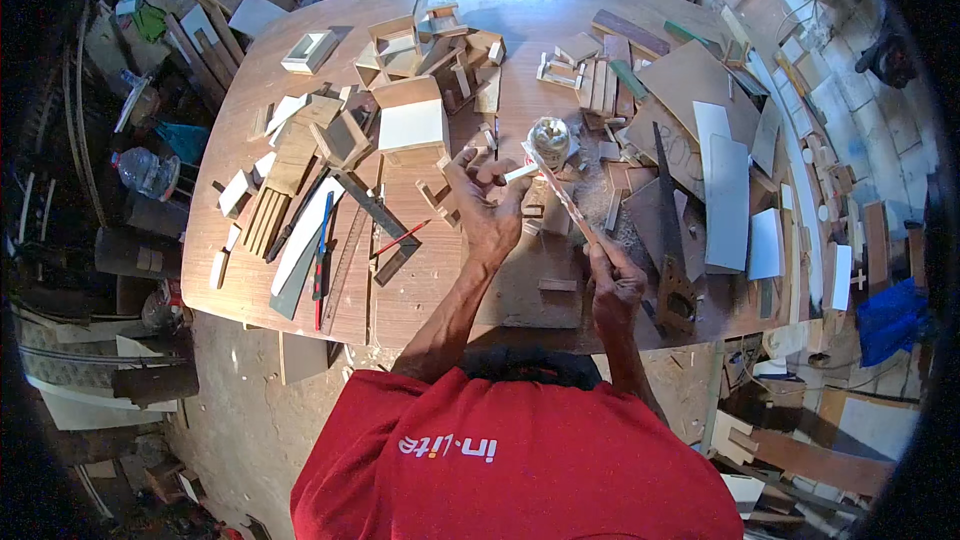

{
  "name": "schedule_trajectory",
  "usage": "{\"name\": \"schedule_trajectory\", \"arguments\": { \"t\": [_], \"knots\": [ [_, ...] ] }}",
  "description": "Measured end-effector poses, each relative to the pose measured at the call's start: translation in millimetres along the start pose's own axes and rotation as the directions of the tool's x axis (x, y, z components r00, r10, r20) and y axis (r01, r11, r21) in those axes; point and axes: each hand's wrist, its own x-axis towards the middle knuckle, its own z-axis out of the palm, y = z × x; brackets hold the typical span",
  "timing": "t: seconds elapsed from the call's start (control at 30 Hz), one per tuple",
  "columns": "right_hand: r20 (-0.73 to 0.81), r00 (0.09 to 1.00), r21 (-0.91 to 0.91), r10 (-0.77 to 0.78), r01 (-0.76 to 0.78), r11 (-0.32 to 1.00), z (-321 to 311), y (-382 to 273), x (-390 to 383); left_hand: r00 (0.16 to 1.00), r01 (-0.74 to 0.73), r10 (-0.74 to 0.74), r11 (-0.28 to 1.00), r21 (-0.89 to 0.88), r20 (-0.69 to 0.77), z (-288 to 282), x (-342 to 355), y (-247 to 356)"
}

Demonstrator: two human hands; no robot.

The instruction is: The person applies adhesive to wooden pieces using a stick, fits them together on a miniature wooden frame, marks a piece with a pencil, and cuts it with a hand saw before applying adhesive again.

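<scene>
My left hand (486, 212) is raised over the near middle of the table, its fingers closed on a small pale wood piece (520, 173). In my right hand (616, 275) is a long thin stick (565, 192), smeared whitish and reddish along its length. Its far end reaches up to the rim of a clear jar (549, 130) with pale stuff inside. Whether the stick touches the wood piece I cannot tell. Just left of my left hand stands a small wooden frame piece (437, 202).
Small wooden boxes (412, 105) crowd the table's middle. At left lie a red pencil (402, 238), a try square (385, 230), a blue-and-black cutter (321, 265) and wood strips. A handsaw (672, 240) and white panels (727, 202) lie at right, near sawdust (610, 195).
</scene>
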Motion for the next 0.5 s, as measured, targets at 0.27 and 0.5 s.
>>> {"name": "schedule_trajectory", "arguments": {
  "t": [0.27, 0.5],
  "knots": [
    [-0.081, 0.996, 0.051, 0.042, -0.038, 0.998, 10, -16, 11, 0.926, 0.365, -0.364, 0.802, -0.473, 0.097, 0, 3, 15],
    [-0.042, 0.998, -0.079, -0.036, 0.033, 0.996, -1, -5, -1, 0.818, 0.526, -0.566, 0.669, -0.525, 0.099, -9, 4, 5]
  ]
}}
